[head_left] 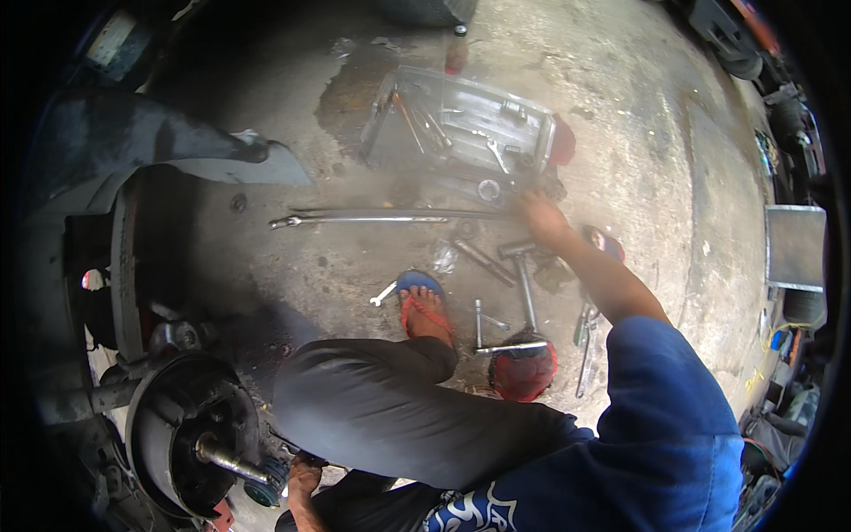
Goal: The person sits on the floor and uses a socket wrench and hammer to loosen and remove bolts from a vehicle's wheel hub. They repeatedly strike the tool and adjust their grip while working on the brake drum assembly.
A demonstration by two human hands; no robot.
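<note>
My right hand (542, 218) is stretched out over the floor, at the right end of a long metal bar (381, 215). It is blurred, and its fingers do not show clearly. Just beyond it lies a metal tray (452, 111) with sockets, a wrench (496, 152) and several long tools inside. Low at the left, my left hand (304, 479) is closed around something dark that I cannot make out. Close beside that hand are a dark teal cylindrical part (266, 483) and a wheel hub with a bare metal spindle (229, 457).
Near my right forearm lie a T-shaped tool (523, 275), an L-shaped wrench (483, 324) and a red container with dark contents (523, 368). A small wrench (383, 294) rests beside my sandalled foot (424, 306). Dark vehicle parts (133, 266) fill the left side. A bottle (457, 53) stands beyond the tray.
</note>
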